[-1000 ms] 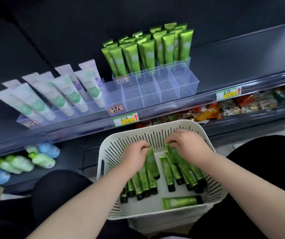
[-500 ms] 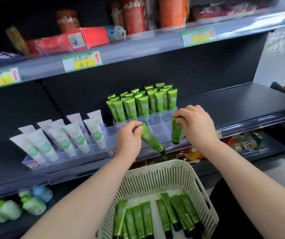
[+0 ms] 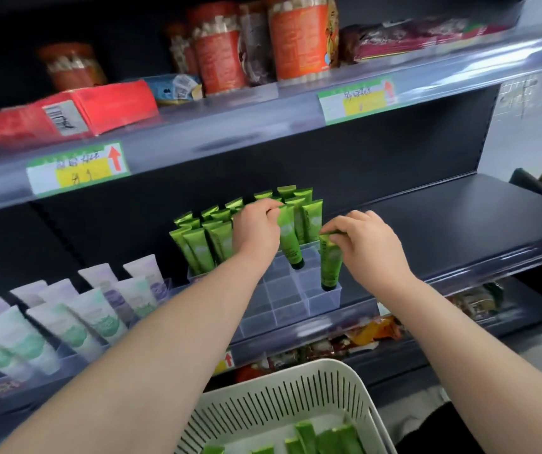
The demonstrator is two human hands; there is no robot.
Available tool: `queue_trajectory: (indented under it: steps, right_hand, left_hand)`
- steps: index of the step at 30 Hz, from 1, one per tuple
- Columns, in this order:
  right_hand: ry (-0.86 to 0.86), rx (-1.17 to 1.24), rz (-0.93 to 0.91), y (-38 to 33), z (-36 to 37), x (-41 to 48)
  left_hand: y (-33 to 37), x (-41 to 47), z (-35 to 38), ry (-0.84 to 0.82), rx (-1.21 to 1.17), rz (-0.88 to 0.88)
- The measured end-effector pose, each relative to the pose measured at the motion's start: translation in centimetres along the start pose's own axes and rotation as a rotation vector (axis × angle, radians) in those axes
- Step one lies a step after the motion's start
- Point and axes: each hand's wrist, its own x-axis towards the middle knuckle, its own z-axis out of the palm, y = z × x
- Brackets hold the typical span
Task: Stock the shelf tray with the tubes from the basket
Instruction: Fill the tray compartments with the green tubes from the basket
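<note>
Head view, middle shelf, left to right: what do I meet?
white tubes, left hand, left hand's green tube, right hand's green tube, right hand; stocked green tubes span behind the left hand, so unplaced.

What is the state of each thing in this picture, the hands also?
left hand, pinches the left tube at its top.
right hand, pinches the right tube at its top.
left tube, upright, cap down at a compartment mouth.
right tube, upright, cap down inside a right-edge compartment.
shelf tray, back rows filled, front compartments empty.
basket, holds green tubes.

Bare left hand (image 3: 256, 232), bare right hand (image 3: 367, 249), bare forearms (image 3: 171, 348), black clothing (image 3: 440, 435) at lower right edge
</note>
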Motion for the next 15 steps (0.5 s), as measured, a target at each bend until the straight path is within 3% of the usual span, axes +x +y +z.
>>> queue_trajectory:
  steps: [11,15]
  right_hand:
    - [-0.017,0.036,-0.055,0.9,0.4,2.0]
    - [-0.010,0.021,-0.060,0.7,0.4,2.8]
  left_hand:
    - [-1.5,2.4,4.9,-0.272,0.170,0.004]
    - [-1.7,2.1,4.5,-0.260,0.247,0.050]
